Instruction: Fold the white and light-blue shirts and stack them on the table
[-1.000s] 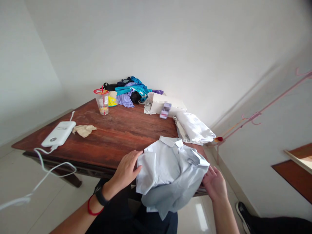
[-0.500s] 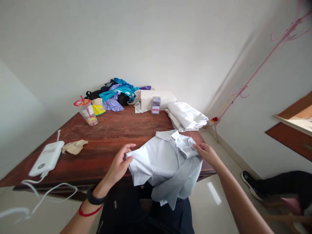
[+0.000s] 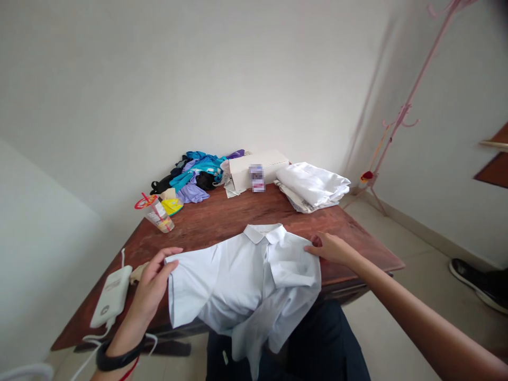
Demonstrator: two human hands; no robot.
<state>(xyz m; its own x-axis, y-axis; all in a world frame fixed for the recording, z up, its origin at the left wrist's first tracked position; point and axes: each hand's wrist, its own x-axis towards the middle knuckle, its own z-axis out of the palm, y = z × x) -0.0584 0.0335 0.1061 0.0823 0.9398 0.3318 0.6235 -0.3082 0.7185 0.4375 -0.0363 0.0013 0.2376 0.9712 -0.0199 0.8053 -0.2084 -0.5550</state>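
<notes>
A white short-sleeved collared shirt [image 3: 238, 275] lies over the near edge of the wooden table [image 3: 222, 217], its collar toward the wall and its lower part hanging over my lap. My left hand [image 3: 153, 280] pinches the cuff of the sleeve on the left, which is spread out flat. At the shoulder on the right, my right hand [image 3: 327, 247] grips the cloth between thumb and fingers. The sleeve on that side is folded over the shirt front, and the hem below is bunched and twisted.
White folded clothes [image 3: 313, 185] are stacked at the back right, beside a white box [image 3: 260, 164]. A heap of coloured clothes [image 3: 202, 172] lies back left. Near the left edge are a plastic cup [image 3: 159, 214] and a cabled power bank [image 3: 113, 296]. A pink coat stand [image 3: 405, 111] stands right.
My left hand has drawn the sleeve out to the left, so the shirt lies wider and flatter. My right hand keeps hold near the right shoulder. The camera view has turned slightly.
</notes>
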